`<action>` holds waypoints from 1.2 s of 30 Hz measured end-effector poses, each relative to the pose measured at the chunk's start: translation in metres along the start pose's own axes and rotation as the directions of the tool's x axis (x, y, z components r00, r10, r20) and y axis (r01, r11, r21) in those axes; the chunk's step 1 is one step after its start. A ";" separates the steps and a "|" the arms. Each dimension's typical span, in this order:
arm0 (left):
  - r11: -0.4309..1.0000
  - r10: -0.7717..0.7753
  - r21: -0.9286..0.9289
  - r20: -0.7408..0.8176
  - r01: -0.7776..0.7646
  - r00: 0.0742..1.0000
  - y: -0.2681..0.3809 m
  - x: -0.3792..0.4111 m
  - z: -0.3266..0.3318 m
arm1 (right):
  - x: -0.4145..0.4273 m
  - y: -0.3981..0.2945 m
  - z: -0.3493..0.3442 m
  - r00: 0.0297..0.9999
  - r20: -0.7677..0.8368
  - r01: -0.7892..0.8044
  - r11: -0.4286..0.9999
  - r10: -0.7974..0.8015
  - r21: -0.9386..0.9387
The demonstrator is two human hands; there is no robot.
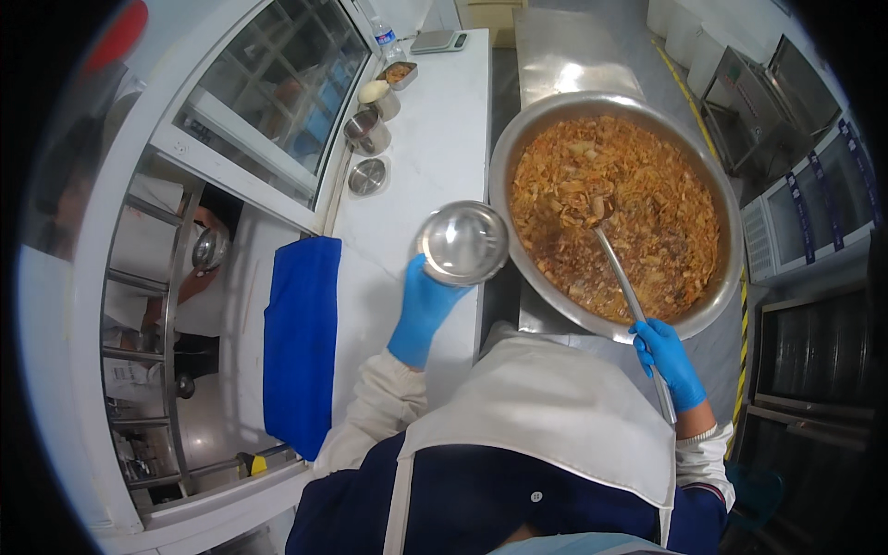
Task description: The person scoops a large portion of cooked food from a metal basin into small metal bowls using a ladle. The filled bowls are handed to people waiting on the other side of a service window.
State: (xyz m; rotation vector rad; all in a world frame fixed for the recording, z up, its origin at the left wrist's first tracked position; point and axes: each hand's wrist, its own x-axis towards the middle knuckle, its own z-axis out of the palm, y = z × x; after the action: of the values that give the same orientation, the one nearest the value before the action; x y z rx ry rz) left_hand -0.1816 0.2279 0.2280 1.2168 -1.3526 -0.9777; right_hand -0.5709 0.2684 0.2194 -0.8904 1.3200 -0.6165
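Observation:
In my left hand, gloved in blue, is a round stainless steel bowl, held over the white counter's edge beside a large basin. It looks empty. My right hand, also in a blue glove, grips the long handle of a metal ladle. The ladle's head is heaped with food and lies in or just above the reddish-brown stewed, shredded food. That food fills much of the wide metal basin, which stands on a steel table.
Steel containers, a small food tray, a water bottle and a digital scale line the white counter. A blue cloth lies by the window opening at left; beyond it another person's hands hold a metal bowl.

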 end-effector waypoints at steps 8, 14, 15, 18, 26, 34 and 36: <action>0.172 -0.440 -0.866 0.358 0.469 0.824 -0.094 0.071 0.085 | -0.046 -0.051 0.010 0.999 -0.020 0.046 0.996 -0.048 -0.078; 0.216 -0.386 -0.923 0.219 0.319 0.896 -0.074 0.101 0.090 | -0.037 -0.035 0.034 0.996 -0.042 0.061 0.944 -0.079 -0.324; 0.197 -0.389 -0.924 0.235 0.329 0.891 -0.079 0.096 0.084 | -0.035 -0.027 0.030 0.972 -0.039 0.181 0.844 -0.231 -0.505; 0.179 -0.498 -0.919 0.224 0.352 0.838 -0.120 0.089 0.081 | -0.023 0.001 0.014 0.816 0.063 0.378 0.447 -0.575 -0.811; -0.038 -0.348 -0.944 0.321 0.329 0.881 -0.067 0.069 0.077 | -0.018 -0.001 0.010 0.831 -0.032 0.263 0.443 -0.555 -0.857; 0.021 -0.280 -0.953 0.284 0.301 0.917 -0.055 0.078 0.070 | -0.043 -0.044 0.029 0.996 -0.052 0.073 0.991 -0.068 0.108; 0.042 -0.286 -0.957 0.265 0.288 0.921 -0.050 0.080 0.075 | -0.036 -0.042 0.018 0.994 -0.099 0.062 0.962 -0.037 0.266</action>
State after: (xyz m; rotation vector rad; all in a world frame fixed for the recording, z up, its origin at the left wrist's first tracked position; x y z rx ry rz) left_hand -0.2455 0.1366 0.1813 0.3141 -0.0833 -1.7644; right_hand -0.5551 0.2789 0.2749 -0.6800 1.2626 -0.8634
